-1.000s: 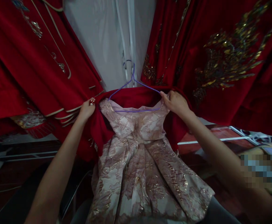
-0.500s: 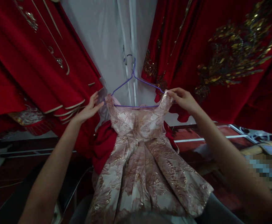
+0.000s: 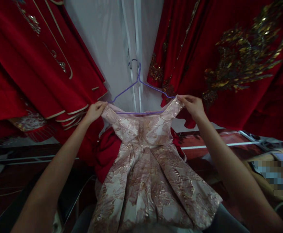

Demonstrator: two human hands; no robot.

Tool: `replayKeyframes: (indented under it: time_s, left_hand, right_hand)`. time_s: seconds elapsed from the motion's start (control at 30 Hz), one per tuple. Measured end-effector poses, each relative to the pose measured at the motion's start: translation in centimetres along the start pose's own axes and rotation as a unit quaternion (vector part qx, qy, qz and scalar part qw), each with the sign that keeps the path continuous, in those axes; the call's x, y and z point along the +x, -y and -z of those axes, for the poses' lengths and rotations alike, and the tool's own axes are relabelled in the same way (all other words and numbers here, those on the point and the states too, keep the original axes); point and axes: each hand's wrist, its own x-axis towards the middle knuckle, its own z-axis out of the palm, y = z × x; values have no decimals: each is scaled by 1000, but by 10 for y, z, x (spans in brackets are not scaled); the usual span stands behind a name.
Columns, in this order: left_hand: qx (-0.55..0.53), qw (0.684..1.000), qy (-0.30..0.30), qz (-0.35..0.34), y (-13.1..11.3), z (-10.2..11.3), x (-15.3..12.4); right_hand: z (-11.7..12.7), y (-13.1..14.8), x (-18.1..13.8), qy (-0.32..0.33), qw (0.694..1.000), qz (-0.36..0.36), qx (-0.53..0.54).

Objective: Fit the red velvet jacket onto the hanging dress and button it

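Observation:
A pale pink dress (image 3: 146, 168) with gold brocade hangs on a purple wire hanger (image 3: 141, 87), whose hook sits on a white rail (image 3: 135, 42). My left hand (image 3: 95, 111) is closed on the dress's left shoulder strap. My right hand (image 3: 192, 105) pinches the right shoulder strap at the hanger's end. Both straps are pulled outward along the hanger. A red garment (image 3: 107, 152) droops behind the dress, below its bodice.
Red velvet robes with cream trim (image 3: 34, 71) hang at the left. Red robes with gold embroidery (image 3: 233, 61) hang at the right. A white wall (image 3: 102, 42) lies behind. Low down are a dark chair (image 3: 71, 197) and a red floor with white rails (image 3: 219, 142).
The red garment slid off the hanger and dropped behind the dress. My left hand went from that red cloth to the dress's left strap, and both hands spread the straps outward.

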Motion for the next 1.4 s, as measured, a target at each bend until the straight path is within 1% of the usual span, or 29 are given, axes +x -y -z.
replayKeyframes:
  time_s: [0.07, 0.1, 0.13, 0.17, 0.23, 0.3, 0.33, 0.4, 0.5, 0.57, 0.6, 0.67, 0.7, 0.73, 0.8, 0.87, 0.93, 0.97, 1.03, 1.13, 1.23, 1.3, 1.4]
  left_hand:
    - [-24, 995, 49, 78, 13, 4, -21]
    - [-24, 992, 67, 106, 17, 5, -34]
    - [-28, 988, 91, 118, 18, 6, -46]
    - [-34, 985, 117, 120, 17, 6, -57]
    - [-48, 981, 160, 103, 5, 4, -74]
    - [-60, 981, 169, 69, -17, -2, -79]
    - [-64, 984, 158, 46, -32, -7, -76]
    - [-66, 990, 126, -16, -62, -18, -63]
    - [-19, 987, 73, -141, -98, -41, -35]
    - [1, 978, 68, -199, -112, -60, -20]
    - [9, 974, 80, -210, -116, -71, -15]
    - [26, 970, 124, -208, -123, -95, -15]
    - [34, 969, 137, -201, -127, -106, -18]
    - [42, 971, 135, -195, -133, -116, -24]
    - [52, 979, 90, -177, -150, -132, -38]
    - [42, 984, 52, -165, -169, -141, -52]
    - [28, 987, 29, -156, -186, -144, -60]
    - [22, 988, 21, -151, -191, -144, -62]
    - [16, 989, 14, -145, -195, -142, -63]
    - [13, 989, 19, -148, -191, -140, -61]
    - [17, 987, 24, -156, -189, -139, -59]
    - [14, 987, 23, -161, -193, -140, -58]
    - [11, 986, 18, -168, -203, -143, -56]
  right_hand:
    - [10, -5, -10, -4, 998, -62, 26]
    - [15, -7, -17, 3, 995, -95, 36]
    - [20, -10, -25, 23, 991, -126, 39]
    - [25, -12, -33, 59, 986, -155, 33]
    - [32, -14, -49, 156, 969, -193, 5]
    - [32, -14, -62, 234, 953, -194, -17]
    - [29, -14, -66, 254, 949, -184, -22]
    - [20, -12, -74, 274, 949, -155, -21]
    - [6, -8, -81, 306, 945, -118, -18]
    - [3, -7, -84, 321, 941, -106, -24]
    - [4, -7, -84, 324, 940, -103, -29]
    - [11, -8, -81, 313, 944, -99, -36]
    - [16, -9, -79, 298, 949, -100, -37]
    - [21, -10, -76, 276, 955, -104, -38]
    - [31, -14, -69, 208, 970, -116, -39]
    - [38, -17, -63, 119, 985, -115, -39]
    - [42, -20, -59, 39, 994, -97, -29]
    - [42, -20, -58, 11, 996, -87, -21]
    - [41, -20, -57, -23, 997, -70, -13]
    - [37, -17, -57, -36, 998, -42, -24]
    - [28, -6, -52, -18, 999, -11, -40]
    - [17, 5, -46, -4, 997, 22, -67]
    - [-9, 25, -36, 4, 985, 93, -143]
